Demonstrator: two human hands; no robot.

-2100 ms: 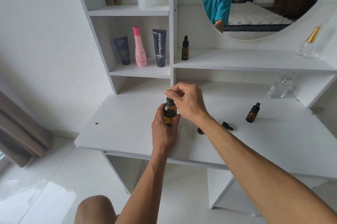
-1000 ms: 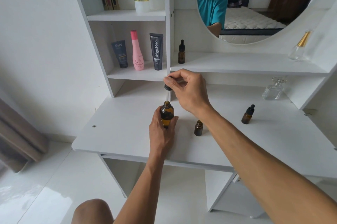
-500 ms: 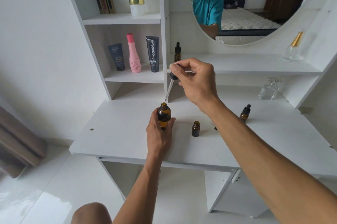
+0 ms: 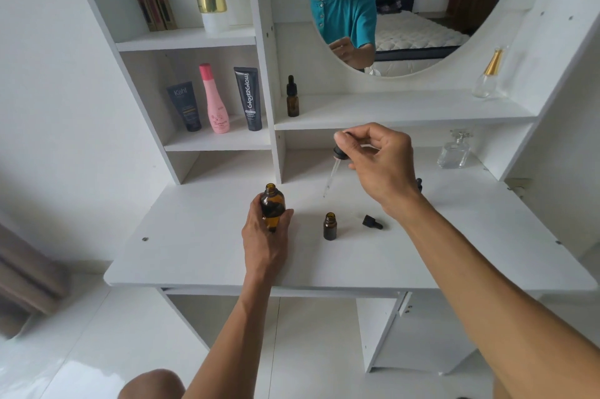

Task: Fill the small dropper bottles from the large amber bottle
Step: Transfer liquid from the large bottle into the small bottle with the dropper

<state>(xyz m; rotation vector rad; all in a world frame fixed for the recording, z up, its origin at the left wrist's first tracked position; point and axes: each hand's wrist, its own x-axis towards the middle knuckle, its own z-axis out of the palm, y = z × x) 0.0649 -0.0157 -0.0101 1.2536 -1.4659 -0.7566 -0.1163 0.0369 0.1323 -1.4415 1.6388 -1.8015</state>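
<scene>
left hand: the grip is wrapped round the big brown glass bottle, which is held up straight just above the white bench. its top is open, with no cap on.
right hand: the black top of a dropper with a thin clear glass tube is pinched in the grip by thumb and fingers. the tube is tilted and points down, and its tip is held in the air above the bench, between the two open bottles.
small brown glass bottle: it is stood on the bench with no cap, just right of the big bottle and apart from it.
small black dropper cap: it is laid on its side on the bench, near the small bottle.
capped brown dropper bottle: it is stood on the white shelf under the round mirror.
another dropper bottle: mostly hidden behind the right hand.
</scene>
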